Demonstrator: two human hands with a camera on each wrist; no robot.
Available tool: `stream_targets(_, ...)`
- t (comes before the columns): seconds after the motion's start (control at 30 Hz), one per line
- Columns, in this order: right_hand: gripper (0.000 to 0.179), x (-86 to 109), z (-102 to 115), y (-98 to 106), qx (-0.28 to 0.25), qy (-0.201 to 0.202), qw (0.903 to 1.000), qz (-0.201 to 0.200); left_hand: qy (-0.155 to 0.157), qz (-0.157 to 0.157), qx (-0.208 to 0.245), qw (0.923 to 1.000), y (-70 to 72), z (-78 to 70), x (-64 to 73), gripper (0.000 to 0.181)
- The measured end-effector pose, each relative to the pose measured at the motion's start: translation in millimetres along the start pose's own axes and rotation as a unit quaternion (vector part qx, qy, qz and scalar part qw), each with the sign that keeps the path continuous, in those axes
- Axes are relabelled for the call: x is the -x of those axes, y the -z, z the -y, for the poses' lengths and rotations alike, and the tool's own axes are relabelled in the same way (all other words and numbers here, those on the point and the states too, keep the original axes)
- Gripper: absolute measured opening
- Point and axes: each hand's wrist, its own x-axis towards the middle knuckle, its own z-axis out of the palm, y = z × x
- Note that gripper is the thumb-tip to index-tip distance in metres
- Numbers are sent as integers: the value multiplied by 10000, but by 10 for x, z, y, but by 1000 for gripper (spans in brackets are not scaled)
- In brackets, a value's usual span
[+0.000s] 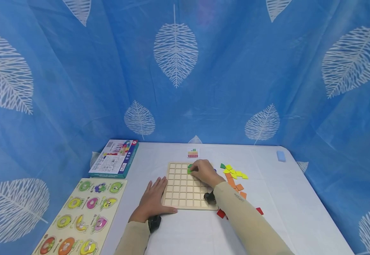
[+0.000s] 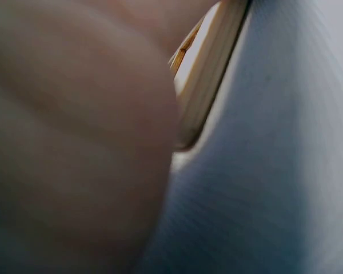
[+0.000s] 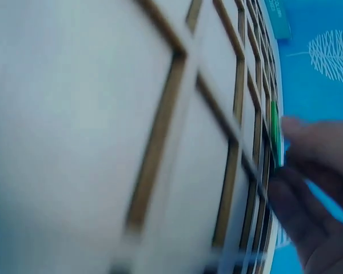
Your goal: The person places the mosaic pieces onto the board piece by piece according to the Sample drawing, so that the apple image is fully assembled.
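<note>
Starting at the far left, a pale board of fruit pictures (image 1: pixel 89 211) lies on the tabletop (image 1: pixel 287 198), with a printed box (image 1: pixel 113 158) just beyond it. Next comes the left hand (image 1: pixel 153 200), its fingers spread flat against the left side of a wooden grid board (image 1: pixel 181 191), its thumb stretched out along the near edge. It appears to steady the board — the left wrist view shows only a blurred part of the hand over a corner — and grips no piece.

A green patch (image 1: pixel 189 170) sits in the far part of the grid, a little right of its middle column; part of it is hidden by fingers, so I cannot tell whether it is one piece or two. What shows is longest in the direction away from the person. It lies beyond and to the right of the left hand, but right at the fingertips of the right hand (image 1: pixel 206 173), clearly the nearer of the two hands. That hand reaches in from the right, fingers bent and thumb close to them; whether they pinch the green or merely touch it, I cannot tell.

Past the board's far edge lies a small picture card (image 1: pixel 193 153). Farther right come loose yellow pieces (image 1: pixel 233 172), orange pieces (image 1: pixel 231 182) and red pieces (image 1: pixel 220 213) — then, well apart, a light blue block (image 1: pixel 281 156).
</note>
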Motion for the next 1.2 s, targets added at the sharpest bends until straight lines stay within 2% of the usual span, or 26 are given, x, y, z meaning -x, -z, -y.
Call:
stream_targets(0.13,10,55,-98,136,-54,-268,9993,-253,-13,-37,7,10000,-6,5,4,138)
stream_targets(0.3,14,154,-358,424,230,-776,9952,-557,14,0,-37,10000,-24,17,-8,139)
stream_targets(0.47,22,268,-637,709,313,-1126,9925,-352,62,69,-66,9999,-14,11,-14,140)
stream_targets(0.6,26,345,-769,845,171,-1344,9908,-66,66,70,-67,9999,-7,11,-18,140)
stream_targets(0.87,24,377,-806,868,221,-1500,9883,157,75,52,-85,9999,-26,39,-22,140)
stream_targets(1.0,25,351,-809,843,276,-1388,9896,273,81,33,-97,9999,-36,42,-24,141)
stream_targets(1.2,27,337,-804,823,637,-1204,9901,337,70,19,-95,9999,-38,52,-25,141)
